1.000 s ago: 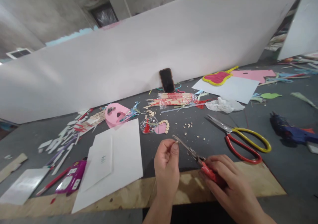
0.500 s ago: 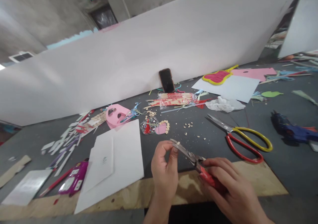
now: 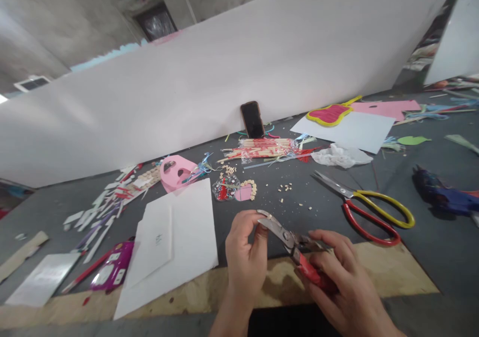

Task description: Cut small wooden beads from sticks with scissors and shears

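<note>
My right hand (image 3: 339,272) is wrapped round the red handles of a pair of snips (image 3: 285,236), whose short metal blades point up and left, parted. My left hand (image 3: 245,250) is closed in a pinch right at the blade tips. A small pale piece (image 3: 270,218) shows between the blades by those fingertips; the rest of it is hidden. Beyond the hands, small pale cut bits (image 3: 285,187) lie scattered. Similar bits line the edge of a pink rounded shape (image 3: 244,192), beside a clear bag of small dark and red pieces (image 3: 226,187).
Large scissors (image 3: 359,197) with yellow and red handles lie open at right, near a blue glue gun (image 3: 445,192). White sheets (image 3: 190,237) and a purple packet (image 3: 113,266) are at left. Behind are bundled sticks (image 3: 267,149), a phone (image 3: 252,119) and a white partition (image 3: 209,78).
The snips' blades and handles have opened wider, and my right hand's fingers have spread a little. My left hand stays pinched at the blade tips. The view has shifted slightly.
</note>
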A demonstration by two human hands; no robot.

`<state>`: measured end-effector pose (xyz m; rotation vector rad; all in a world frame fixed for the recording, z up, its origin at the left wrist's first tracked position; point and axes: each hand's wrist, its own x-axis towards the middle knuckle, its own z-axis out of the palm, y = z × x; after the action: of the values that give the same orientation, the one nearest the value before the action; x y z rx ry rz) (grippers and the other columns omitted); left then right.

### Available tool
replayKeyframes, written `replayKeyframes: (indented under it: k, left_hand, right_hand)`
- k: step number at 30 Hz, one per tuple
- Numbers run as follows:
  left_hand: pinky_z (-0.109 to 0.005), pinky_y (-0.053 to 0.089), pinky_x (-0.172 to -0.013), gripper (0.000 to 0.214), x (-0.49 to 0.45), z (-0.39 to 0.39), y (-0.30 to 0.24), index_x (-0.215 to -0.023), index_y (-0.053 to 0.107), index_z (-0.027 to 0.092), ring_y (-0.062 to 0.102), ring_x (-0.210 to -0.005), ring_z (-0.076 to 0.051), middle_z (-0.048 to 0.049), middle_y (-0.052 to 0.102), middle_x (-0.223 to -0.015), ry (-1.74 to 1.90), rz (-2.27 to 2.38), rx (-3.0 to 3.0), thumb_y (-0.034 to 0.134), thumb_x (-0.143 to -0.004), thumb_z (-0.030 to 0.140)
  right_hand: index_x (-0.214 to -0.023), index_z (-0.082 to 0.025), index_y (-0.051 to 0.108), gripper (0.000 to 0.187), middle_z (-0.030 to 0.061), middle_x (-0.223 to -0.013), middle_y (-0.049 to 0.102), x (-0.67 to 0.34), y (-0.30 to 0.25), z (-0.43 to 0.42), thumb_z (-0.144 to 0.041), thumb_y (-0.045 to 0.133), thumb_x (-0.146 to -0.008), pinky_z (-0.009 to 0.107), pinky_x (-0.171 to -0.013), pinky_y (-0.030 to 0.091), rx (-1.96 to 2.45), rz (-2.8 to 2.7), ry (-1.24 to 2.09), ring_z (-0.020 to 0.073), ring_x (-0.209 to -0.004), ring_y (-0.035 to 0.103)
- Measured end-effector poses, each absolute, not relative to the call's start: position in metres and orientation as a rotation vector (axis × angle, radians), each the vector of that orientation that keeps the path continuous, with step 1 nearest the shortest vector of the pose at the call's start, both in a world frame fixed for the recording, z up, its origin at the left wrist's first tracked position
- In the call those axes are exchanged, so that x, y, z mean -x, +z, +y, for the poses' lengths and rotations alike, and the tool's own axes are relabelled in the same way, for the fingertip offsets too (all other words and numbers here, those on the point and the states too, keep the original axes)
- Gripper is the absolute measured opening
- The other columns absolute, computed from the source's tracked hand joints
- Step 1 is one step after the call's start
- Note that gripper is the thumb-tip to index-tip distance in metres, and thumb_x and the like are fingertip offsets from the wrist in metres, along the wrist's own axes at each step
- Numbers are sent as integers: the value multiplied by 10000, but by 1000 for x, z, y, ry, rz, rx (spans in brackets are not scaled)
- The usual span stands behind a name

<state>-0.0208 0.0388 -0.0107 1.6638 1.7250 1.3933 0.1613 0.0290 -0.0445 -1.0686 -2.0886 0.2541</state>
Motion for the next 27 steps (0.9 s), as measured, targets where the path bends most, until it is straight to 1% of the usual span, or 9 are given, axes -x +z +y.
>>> replayKeyframes:
  k: [2, 5, 7, 9, 12, 16, 20, 23, 27]
  left_hand:
    - [-269, 448, -758, 157, 21, 38, -10, -815, 616, 202, 595, -833, -162, -16, 637, -859, 1391, 1704, -1639, 489, -903, 230]
    - [-283, 452, -765, 165, 21, 37, -10, -816, 631, 204, 599, -836, -172, -24, 650, -867, 1371, 1697, -1586, 498, -900, 256]
    - [-304, 454, -779, 171, 21, 37, -10, -825, 644, 207, 605, -856, -190, -35, 666, -886, 1347, 1717, -1554, 508, -894, 285]
    - [-327, 454, -796, 179, 21, 37, -11, -841, 654, 208, 608, -882, -209, -47, 676, -906, 1323, 1741, -1541, 512, -890, 306]
    - [-347, 455, -805, 191, 21, 37, -11, -842, 659, 206, 611, -893, -223, -55, 681, -902, 1301, 1751, -1550, 509, -886, 317]
    - [-353, 460, -800, 211, 19, 37, -11, -819, 654, 202, 617, -879, -223, -56, 683, -890, 1301, 1755, -1574, 493, -891, 319]
    - [-363, 456, -806, 205, 17, 37, -12, -806, 647, 202, 619, -867, -223, -53, 683, -877, 1325, 1830, -1628, 493, -886, 311]
    - [-371, 445, -814, 209, 16, 38, -10, -792, 651, 208, 617, -858, -222, -50, 689, -867, 1363, 1870, -1693, 488, -882, 302]
    - [-367, 425, -820, 216, 15, 40, -8, -770, 654, 212, 606, -864, -222, -48, 689, -870, 1386, 1845, -1683, 488, -882, 292]
  right_hand:
    - [-991, -209, 492, 211, 140, -1205, 507, -162, -47, 29, -145, 527, -793, 378, -836, 480, 1081, -2086, 302, 248, -1085, 522]
    - [-1241, -141, 425, 475, 144, -1174, 573, -165, -51, 29, -177, 542, -783, 393, -853, 453, 1148, -2146, 283, 259, -1072, 528]
    - [-1307, -127, 403, 562, 132, -1123, 621, -166, -52, 30, -238, 574, -784, 419, -827, 425, 1190, -2215, 190, 274, -1012, 548]
    - [-1302, -136, 425, 560, 124, -1088, 649, -167, -52, 32, -292, 584, -789, 439, -801, 388, 1199, -2265, 92, 283, -953, 566]
    - [-1266, -138, 459, 509, 119, -1042, 672, -166, -50, 34, -289, 559, -791, 441, -774, 344, 1190, -2277, 34, 279, -893, 584]
    - [-1203, -145, 498, 441, 108, -996, 685, -164, -47, 38, -216, 516, -769, 402, -743, 327, 1171, -2236, 104, 255, -848, 594]
    - [-1140, -159, 538, 372, 101, -971, 694, -164, -43, 41, -224, 513, -775, 365, -698, 315, 1155, -2230, 184, 239, -808, 594]
    - [-1145, -157, 548, 387, 110, -999, 693, -164, -40, 42, -238, 522, -768, 378, -721, 321, 1179, -2253, 198, 245, -827, 594]
    - [-1288, -125, 470, 512, 140, -1128, 658, -165, -32, 42, -217, 506, -786, 450, -810, 323, 1190, -2376, 118, 275, -931, 579]
